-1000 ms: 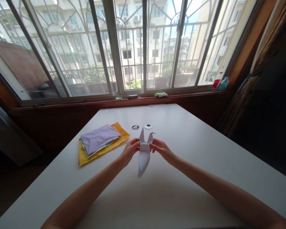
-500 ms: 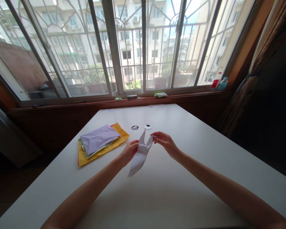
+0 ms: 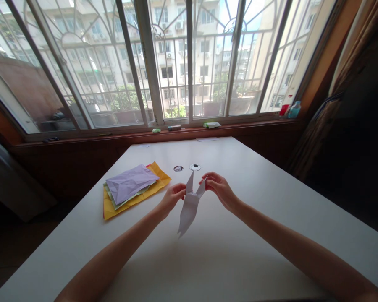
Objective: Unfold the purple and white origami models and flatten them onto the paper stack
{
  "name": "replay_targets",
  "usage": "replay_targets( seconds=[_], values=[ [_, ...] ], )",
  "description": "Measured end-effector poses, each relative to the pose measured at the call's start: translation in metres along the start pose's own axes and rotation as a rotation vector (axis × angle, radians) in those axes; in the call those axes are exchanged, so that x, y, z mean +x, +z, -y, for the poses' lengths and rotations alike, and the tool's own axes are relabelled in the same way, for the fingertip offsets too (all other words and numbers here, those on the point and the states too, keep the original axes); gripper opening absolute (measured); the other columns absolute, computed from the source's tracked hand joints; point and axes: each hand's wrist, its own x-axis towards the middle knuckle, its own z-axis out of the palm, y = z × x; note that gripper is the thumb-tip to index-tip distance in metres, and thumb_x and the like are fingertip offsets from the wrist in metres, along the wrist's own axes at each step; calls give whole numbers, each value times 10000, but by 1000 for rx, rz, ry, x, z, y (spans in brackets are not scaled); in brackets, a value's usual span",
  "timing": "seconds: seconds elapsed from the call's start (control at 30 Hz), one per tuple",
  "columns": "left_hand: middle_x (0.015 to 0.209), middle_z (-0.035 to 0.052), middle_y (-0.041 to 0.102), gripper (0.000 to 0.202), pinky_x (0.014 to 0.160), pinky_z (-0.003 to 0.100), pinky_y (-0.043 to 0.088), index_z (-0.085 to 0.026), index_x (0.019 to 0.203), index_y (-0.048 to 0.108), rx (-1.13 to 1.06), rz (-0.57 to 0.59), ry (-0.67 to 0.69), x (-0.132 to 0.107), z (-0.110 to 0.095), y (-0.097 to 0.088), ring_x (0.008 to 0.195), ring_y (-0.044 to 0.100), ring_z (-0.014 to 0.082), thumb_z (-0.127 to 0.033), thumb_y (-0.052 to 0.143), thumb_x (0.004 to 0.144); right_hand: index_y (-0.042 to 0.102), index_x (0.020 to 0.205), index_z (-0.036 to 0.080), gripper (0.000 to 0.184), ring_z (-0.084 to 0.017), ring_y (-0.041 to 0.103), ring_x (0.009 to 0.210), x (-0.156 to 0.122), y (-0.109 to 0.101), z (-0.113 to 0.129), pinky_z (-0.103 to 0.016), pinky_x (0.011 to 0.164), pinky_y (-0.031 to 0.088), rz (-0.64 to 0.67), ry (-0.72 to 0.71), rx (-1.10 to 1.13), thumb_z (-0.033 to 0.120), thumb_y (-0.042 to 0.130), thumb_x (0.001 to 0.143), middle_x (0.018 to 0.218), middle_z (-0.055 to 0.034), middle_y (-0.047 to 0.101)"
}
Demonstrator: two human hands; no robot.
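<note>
A white folded paper figure (image 3: 189, 206) with two pointed tips hangs above the white table (image 3: 271, 201). My left hand (image 3: 171, 197) is closed in a pinch on the figure's left side, near its middle. My right hand (image 3: 219, 188) pinches the right pointed tip between thumb and fingers. The figure's long lower point hangs down toward the tabletop.
A stack of folded sheets, purple (image 3: 130, 182) on top of green and yellow (image 3: 113, 205), lies at the left of the table. Two small round discs (image 3: 195, 167) sit behind my hands. Small items line the window sill (image 3: 212, 124), with bottles (image 3: 290, 110) at its right end.
My right hand left the figure's body and took hold of its right tip. The figure swung left, then back to nearly upright. My left hand kept its grip.
</note>
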Motion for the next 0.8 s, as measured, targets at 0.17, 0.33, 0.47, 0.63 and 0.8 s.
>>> replay_targets(
  seconds=[0.17, 0.33, 0.47, 0.63, 0.8],
  values=[
    [719, 24, 614, 235, 558, 213, 354, -145, 767, 658, 87, -92, 77, 1, 0, 1, 635, 494, 118, -352, 650, 657, 603, 808, 179, 254, -138, 560, 679, 0, 1, 3, -293, 649, 444, 19, -8, -97, 417, 572, 725, 767, -35, 630],
    [689, 19, 608, 203, 551, 219, 367, -151, 753, 652, 134, -91, 131, 0, 2, 1, 619, 499, 121, -326, 651, 651, 626, 737, 163, 266, -138, 551, 678, 2, 1, 3, -295, 651, 433, -33, -24, -160, 414, 654, 653, 742, -40, 630],
    [684, 19, 604, 190, 566, 228, 382, -156, 736, 647, 159, -70, 156, -1, 3, 2, 622, 506, 125, -329, 650, 656, 634, 692, 161, 275, -128, 529, 630, 4, -1, 1, -294, 635, 412, -73, 26, -135, 429, 665, 637, 656, -25, 612],
    [658, 19, 598, 204, 550, 226, 379, -148, 732, 655, 171, -50, 137, -3, 1, 4, 603, 503, 122, -337, 652, 656, 625, 660, 160, 304, -102, 479, 564, 4, -2, -1, -276, 590, 388, -99, 27, -140, 455, 678, 608, 600, 1, 567],
    [662, 12, 587, 176, 553, 218, 369, -148, 769, 646, 160, -107, 130, -5, -2, 5, 614, 494, 115, -300, 618, 686, 609, 852, 192, 308, -132, 561, 720, 1, 1, -5, -275, 646, 421, 42, 140, -118, 431, 650, 662, 791, -19, 628]
  ],
)
